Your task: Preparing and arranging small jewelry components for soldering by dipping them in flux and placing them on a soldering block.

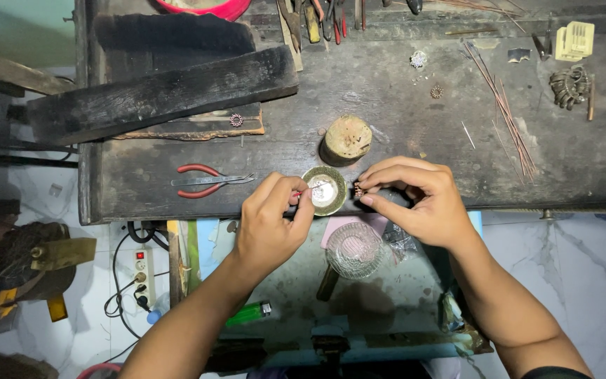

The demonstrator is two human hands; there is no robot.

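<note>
My left hand (273, 223) pinches a thin tool with a red handle, and its tip reaches over a small round brass dish (324, 189) at the front edge of the dark workbench (415, 133). Just right of the dish, my right hand (415, 198) holds a tiny coppery ornament (359, 190) between thumb and forefinger. A short wooden cylinder block (346, 139) stands right behind the dish.
Red-handled pliers (206, 180) lie to the left, under a long charred wooden plank (163, 95). Thin copper wires (506, 112) and small metal ornaments are spread at the right. A clear glass dish (354, 249), a green lighter (248, 313) and a power strip (142, 270) sit below the bench.
</note>
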